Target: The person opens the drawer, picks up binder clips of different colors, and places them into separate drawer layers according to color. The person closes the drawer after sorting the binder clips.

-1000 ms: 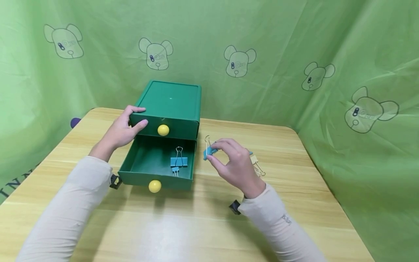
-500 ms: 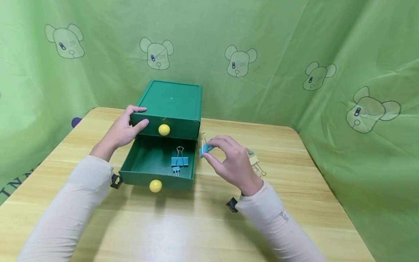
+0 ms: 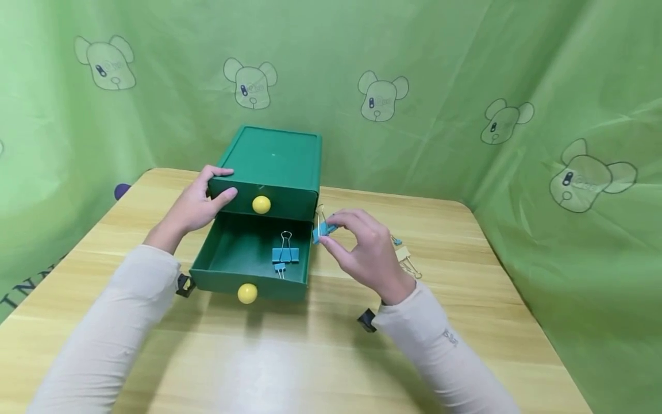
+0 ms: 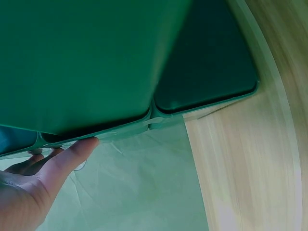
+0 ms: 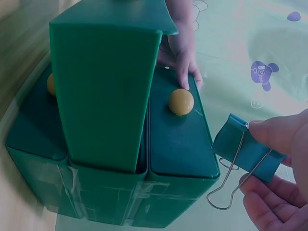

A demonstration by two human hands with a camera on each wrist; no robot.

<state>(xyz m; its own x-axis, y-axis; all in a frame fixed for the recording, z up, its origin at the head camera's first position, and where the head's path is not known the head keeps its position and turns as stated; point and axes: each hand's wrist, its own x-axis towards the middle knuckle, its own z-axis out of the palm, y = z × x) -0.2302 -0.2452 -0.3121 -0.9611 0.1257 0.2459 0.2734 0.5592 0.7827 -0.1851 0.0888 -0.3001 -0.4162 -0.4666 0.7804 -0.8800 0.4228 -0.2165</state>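
A green drawer cabinet (image 3: 271,155) with yellow knobs stands on the table, its drawer (image 3: 222,280) below the top one pulled out. Inside that drawer lie a larger blue binder clip (image 3: 285,255) and a small blue binder clip (image 3: 280,268). My left hand (image 3: 193,204) grips the cabinet's upper left corner, thumb on the front face and fingers over the top. With thumb and fingers, my right hand (image 3: 367,244) pinches another blue binder clip (image 5: 248,147) by its body. This clip is just right of the open drawer, its wire handles pointing up in the head view.
Right of the cabinet, behind my right hand, a small blue clip (image 3: 396,241) and a pale yellow binder clip (image 3: 403,253) lie on the wooden table (image 3: 289,362). Green printed cloth (image 3: 320,69) hangs behind the table and along its sides.
My right hand has moved left with the blue binder clip, up to the drawer's right side. The left hand keeps its place on the cabinet.
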